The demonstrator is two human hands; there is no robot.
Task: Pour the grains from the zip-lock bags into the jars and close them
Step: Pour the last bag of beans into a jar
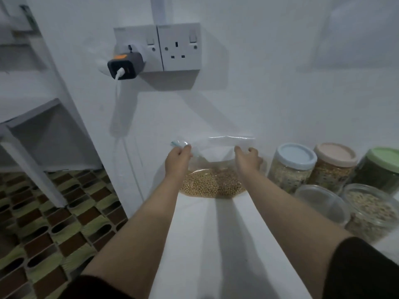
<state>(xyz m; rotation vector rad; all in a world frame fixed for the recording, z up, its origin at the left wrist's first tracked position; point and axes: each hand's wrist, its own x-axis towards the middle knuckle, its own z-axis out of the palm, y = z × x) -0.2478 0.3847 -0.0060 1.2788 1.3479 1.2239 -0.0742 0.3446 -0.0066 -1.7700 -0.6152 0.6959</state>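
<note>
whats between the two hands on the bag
In the head view, only the clear top of the zip-lock bag spans from left hand to right hand.

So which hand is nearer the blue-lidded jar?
Right. The right hand holds the bag just left of the blue-lidded jar; the left hand grips the bag's far corner.

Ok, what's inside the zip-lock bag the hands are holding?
The zip-lock bag holds round yellowish-tan grains heaped in its lower part; its upper part looks empty. The forearms cover the heap's side edges.
</note>
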